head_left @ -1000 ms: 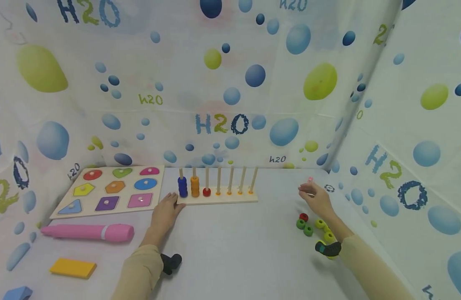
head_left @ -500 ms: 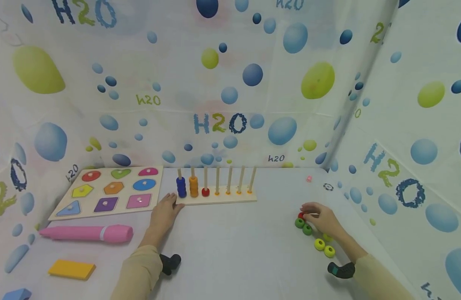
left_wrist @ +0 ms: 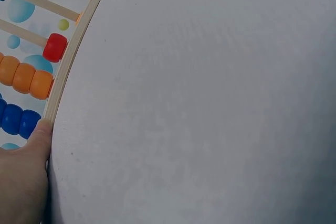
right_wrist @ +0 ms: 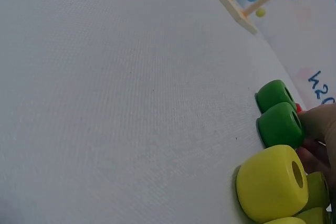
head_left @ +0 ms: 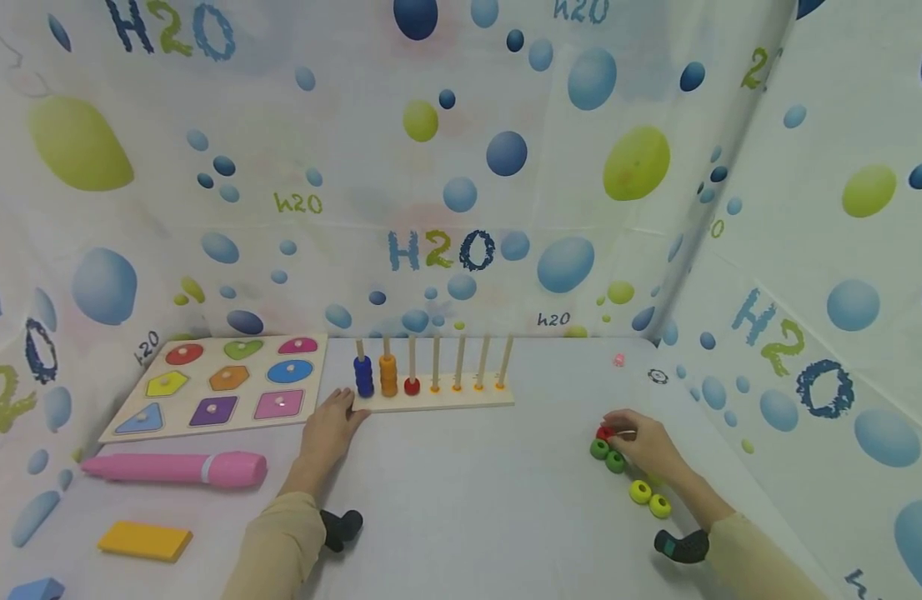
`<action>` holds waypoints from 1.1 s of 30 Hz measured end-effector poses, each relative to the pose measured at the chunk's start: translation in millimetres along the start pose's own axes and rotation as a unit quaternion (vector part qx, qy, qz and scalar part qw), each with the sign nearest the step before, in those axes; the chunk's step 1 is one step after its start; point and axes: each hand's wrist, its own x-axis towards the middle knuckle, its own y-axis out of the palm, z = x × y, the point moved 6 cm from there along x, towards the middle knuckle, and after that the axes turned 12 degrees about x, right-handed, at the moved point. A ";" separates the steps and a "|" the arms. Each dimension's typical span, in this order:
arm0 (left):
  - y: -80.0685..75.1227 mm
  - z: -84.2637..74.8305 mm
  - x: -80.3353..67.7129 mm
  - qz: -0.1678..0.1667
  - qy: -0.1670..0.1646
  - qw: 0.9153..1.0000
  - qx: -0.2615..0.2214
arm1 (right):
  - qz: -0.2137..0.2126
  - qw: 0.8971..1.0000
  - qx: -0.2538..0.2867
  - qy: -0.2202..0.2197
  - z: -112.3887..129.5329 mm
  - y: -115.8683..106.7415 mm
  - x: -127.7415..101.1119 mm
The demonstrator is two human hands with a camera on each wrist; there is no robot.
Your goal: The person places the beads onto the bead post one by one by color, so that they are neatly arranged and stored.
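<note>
At the right side of the desk (head_left: 461, 500), the right hand (head_left: 644, 446) curls its fingers down over a small red bead (head_left: 603, 432), pinching it at the far end of a loose cluster; whether the bead has left the surface cannot be told. Two green beads (head_left: 607, 454) lie just left of that grip, touching each other, and the right wrist view shows them side by side with their holes facing the hand. Two yellow beads (head_left: 650, 497) sit nearer, just beside the forearm. Well apart to the left, the left hand (head_left: 329, 427) rests flat on the desk with straight fingers, its fingertips touching the near left corner of the wooden peg rack (head_left: 434, 400). On that rack, blue beads (head_left: 364, 377) fill the leftmost peg, orange beads (head_left: 388, 375) the next, and a single red bead sits on the third; the remaining pegs stand bare. Farther left lies a shape puzzle board (head_left: 221, 383), with a pink marker (head_left: 176, 468) and a yellow block (head_left: 144, 540) nearer.
</note>
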 end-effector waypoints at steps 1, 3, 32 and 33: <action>-0.6 0.0 -0.3 -0.002 0.000 1.000 0.000 | -0.003 1.000 0.002 0.001 0.7 -0.7 0.7; -1.6 0.2 -0.6 -0.004 0.000 1.000 0.000 | -0.008 1.000 -0.003 -0.003 2.9 -3.0 2.7; -2.4 0.1 -1.5 -0.003 0.000 1.000 -0.001 | -0.088 0.980 0.092 -0.151 161.0 47.0 132.5; -2.3 -0.2 -1.4 -0.003 -0.001 1.000 0.000 | -0.085 0.980 0.094 -0.154 166.4 52.4 136.8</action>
